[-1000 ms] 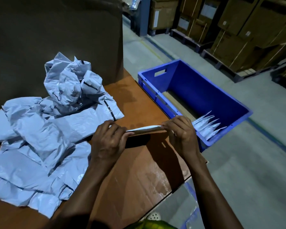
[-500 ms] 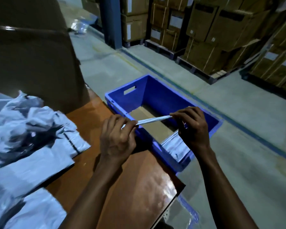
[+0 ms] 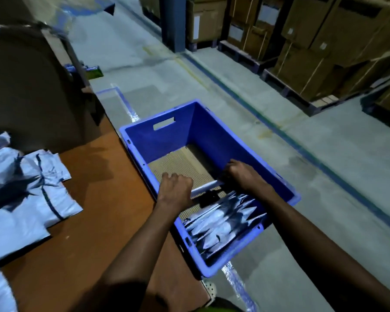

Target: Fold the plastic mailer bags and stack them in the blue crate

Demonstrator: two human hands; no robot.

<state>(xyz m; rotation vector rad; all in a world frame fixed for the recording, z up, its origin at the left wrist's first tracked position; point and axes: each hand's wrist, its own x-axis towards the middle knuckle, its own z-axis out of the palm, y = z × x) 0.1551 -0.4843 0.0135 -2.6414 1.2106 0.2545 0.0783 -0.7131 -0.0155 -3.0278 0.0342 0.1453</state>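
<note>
Nearest the camera, table [image 3: 104, 221]: its brown top filled the lower left, and two bare forearms reached across its right edge.
Loose bags [image 3: 20, 199]: pale grey plastic mailers lay flat and rumpled on the left of the table, well apart from both hands, with dark seal strips showing on some.
Crate [image 3: 212, 124]: the blue crate sat just beside the table's right edge, with a handle slot cut in its far wall.
Folded stack [image 3: 223, 221]: folded mailers leaned against one another in a row at the near end of the crate.
Left hand [image 3: 175, 190]: it was inside the crate by the left wall, knuckles up and fingers curled, gripping the left end of the folded bag.
Folded bag [image 3: 208, 185]: it showed edge-on as a thin pale strip, blurred, stretched between the two hands just beyond the folded stack.
Right hand [image 3: 243, 174]: it was further into the crate, near the right wall, with its fingers curled over the bag's right end.
Cardboard sheet [image 3: 178, 163]: ribbed and tan, it lined the bottom of the crate, and its far half was uncovered.
Big box [image 3: 27, 91]: a tall brown carton stood at the far end of the table, behind the loose bags.
Floor [image 3: 324, 176]: it was grey concrete, with a dark line running past the crate.
Boxes [image 3: 324, 41]: cartons were stacked on pallets [image 3: 284, 85] at the far right, beside a blue post [image 3: 173, 21].
</note>
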